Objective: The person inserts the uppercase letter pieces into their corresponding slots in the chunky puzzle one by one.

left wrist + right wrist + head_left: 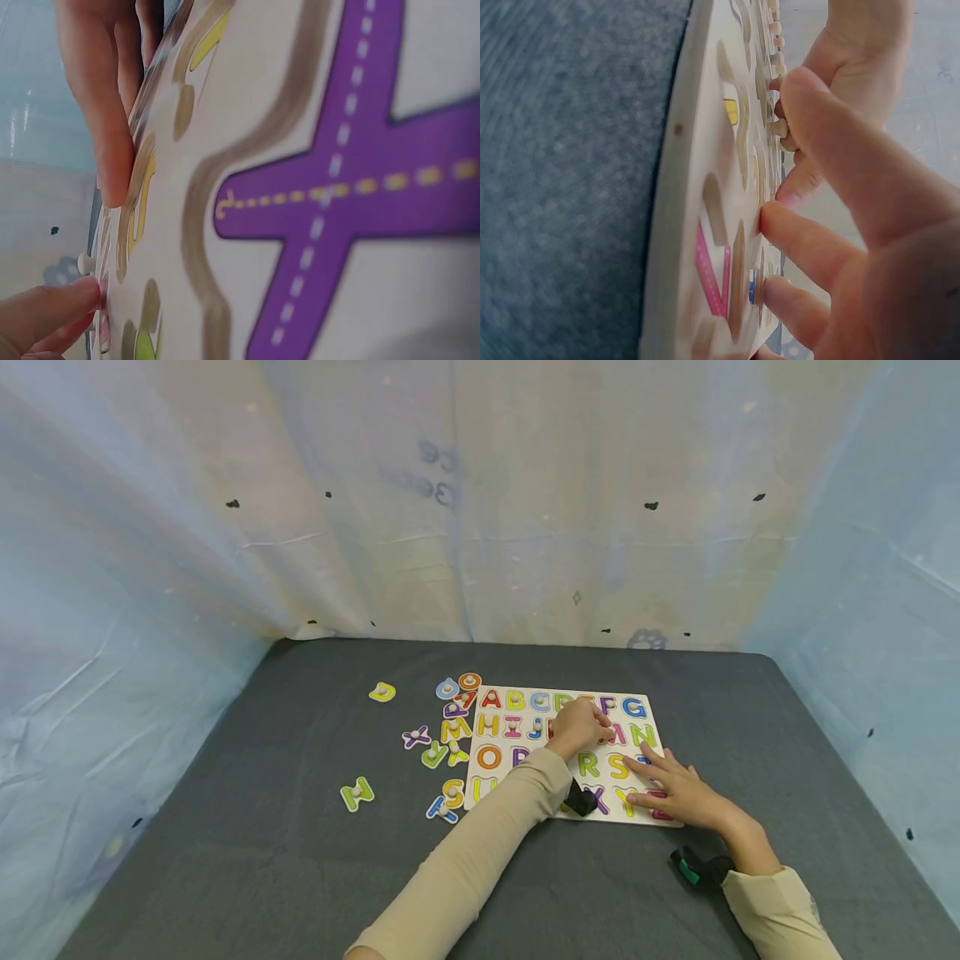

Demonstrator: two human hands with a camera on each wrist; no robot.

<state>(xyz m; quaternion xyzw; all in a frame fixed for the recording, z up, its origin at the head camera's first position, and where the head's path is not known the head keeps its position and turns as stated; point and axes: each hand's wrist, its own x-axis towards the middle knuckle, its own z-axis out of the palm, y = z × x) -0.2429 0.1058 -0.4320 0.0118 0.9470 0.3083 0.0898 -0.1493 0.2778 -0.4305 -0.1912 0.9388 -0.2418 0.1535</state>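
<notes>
A white wooden alphabet puzzle board (502,814) lies on the dark cloth. My left hand (576,727) reaches over it from the front, its fingertips at the pink M recess (618,734) in the second row. In the left wrist view, the left thumb and finger (56,307) come together against the board; whether a piece sits between them is hidden. My right hand (678,789) has its fingers spread over the board's right edge. Those fingertips touch the surface near the S and Z recesses, and nothing is held there.
Several knobbed letter pieces crowd the board's left side, among them an orange M (455,730), a purple X (416,737) and a blue T (442,810). Farther left lie a yellow piece (382,692) and a green N-like piece (357,794). Hanging cloth surrounds the table.
</notes>
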